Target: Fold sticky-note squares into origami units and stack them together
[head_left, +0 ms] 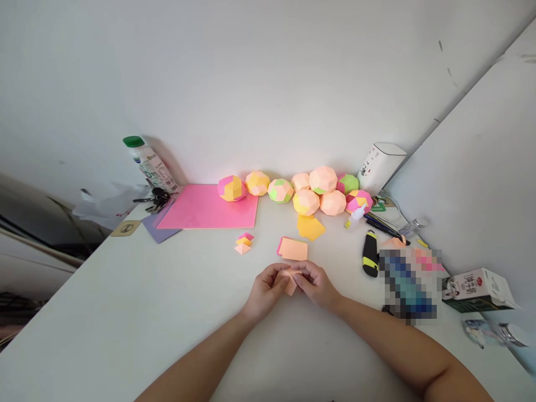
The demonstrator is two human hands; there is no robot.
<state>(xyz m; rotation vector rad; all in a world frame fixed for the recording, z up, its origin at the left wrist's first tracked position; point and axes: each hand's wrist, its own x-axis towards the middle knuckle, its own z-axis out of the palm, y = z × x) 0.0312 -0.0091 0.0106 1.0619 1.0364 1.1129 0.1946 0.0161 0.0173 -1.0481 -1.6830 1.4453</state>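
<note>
Between my two hands is a small peach paper piece (290,285), partly folded. My left hand (268,286) pinches its left side, thumb on top. On the other side, my right hand (315,283) grips it between thumb and fingers; the fingertips hide part of the folds. Just beyond my hands lies a stack of peach paper slips (294,249) with a pink edge showing underneath. Left of that stack sit a few small folded paper units (243,243) in pink, yellow and peach. Yellow paper slips (310,227) are spread farther back.
Several faceted paper balls (307,202) line the wall. A pink board (205,209) and a leaning bottle (153,164) are at left. To the right are a glue bottle (355,216), a black-and-yellow utility knife (370,254), pens (384,227) and a milk carton (481,289).
</note>
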